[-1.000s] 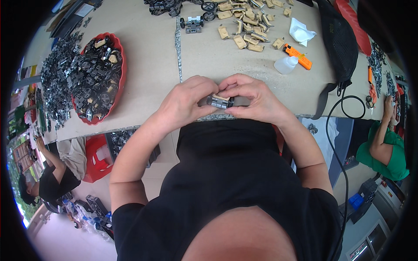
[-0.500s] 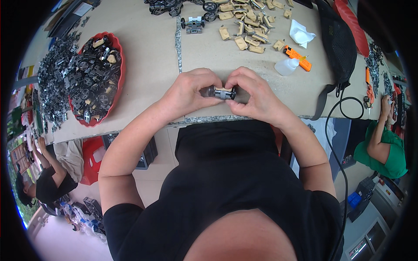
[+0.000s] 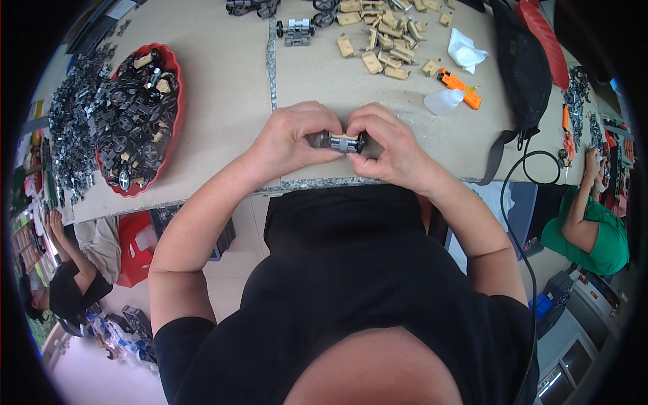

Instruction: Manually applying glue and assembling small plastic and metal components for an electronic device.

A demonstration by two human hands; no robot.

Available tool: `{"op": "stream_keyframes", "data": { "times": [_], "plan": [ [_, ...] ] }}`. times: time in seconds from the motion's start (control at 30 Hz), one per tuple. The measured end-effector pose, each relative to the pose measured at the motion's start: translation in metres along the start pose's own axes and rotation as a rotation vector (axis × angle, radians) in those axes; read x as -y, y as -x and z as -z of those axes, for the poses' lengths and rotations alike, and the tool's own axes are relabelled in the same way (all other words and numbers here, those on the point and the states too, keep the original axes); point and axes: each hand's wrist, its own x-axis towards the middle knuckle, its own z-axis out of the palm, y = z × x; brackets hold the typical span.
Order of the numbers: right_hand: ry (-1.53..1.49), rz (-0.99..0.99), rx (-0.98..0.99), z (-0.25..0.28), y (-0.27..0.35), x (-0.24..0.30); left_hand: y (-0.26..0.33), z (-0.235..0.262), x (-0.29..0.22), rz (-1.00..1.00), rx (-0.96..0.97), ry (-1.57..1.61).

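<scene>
Above the near edge of the table, both my hands grip one small wheeled assembly (image 3: 345,144). It has black wheels at its ends, a shiny grey middle and a tan block along its far side. My left hand (image 3: 289,139) pinches its left end between thumb and fingers. At the other end, the thumb and curled fingers of my right hand (image 3: 391,143) close on it. The fingers partly cover both wheels. Farther off on the table lies a similar black-and-grey wheeled piece (image 3: 295,31).
On the left stands a red scalloped basket (image 3: 181,101) full of wheeled parts, beside a heap of dark metal pieces (image 3: 71,128). Tan blocks (image 3: 371,63) lie at the back. To the right are a white squeeze bottle (image 3: 443,102), an orange cutter (image 3: 460,89), white tissue (image 3: 466,52) and a black bag (image 3: 523,74).
The whole view has shifted slightly, with the table contents a little farther left and up. My hands keep the same hold on the wheeled assembly.
</scene>
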Motion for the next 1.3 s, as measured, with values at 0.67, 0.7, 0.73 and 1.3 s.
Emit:
{"op": "stream_keyframes", "data": {
  "times": [0.67, 0.7, 0.73, 1.3],
  "plan": [
    [-0.105, -0.162, 0.063, 0.012, -0.017, -0.003, -0.001, -0.009, 0.007, 0.134, -0.144, 0.117],
    [-0.128, -0.187, 0.070, 0.013, -0.017, -0.004, -0.002, -0.009, 0.008, 0.118, -0.161, 0.128],
    [-0.151, -0.212, 0.076, 0.013, -0.017, -0.005, -0.003, -0.011, 0.009, 0.102, -0.177, 0.139],
    [-0.122, -0.177, 0.043, 0.013, -0.016, -0.002, -0.001, -0.009, 0.008, 0.102, -0.151, 0.136]
  ]
}}
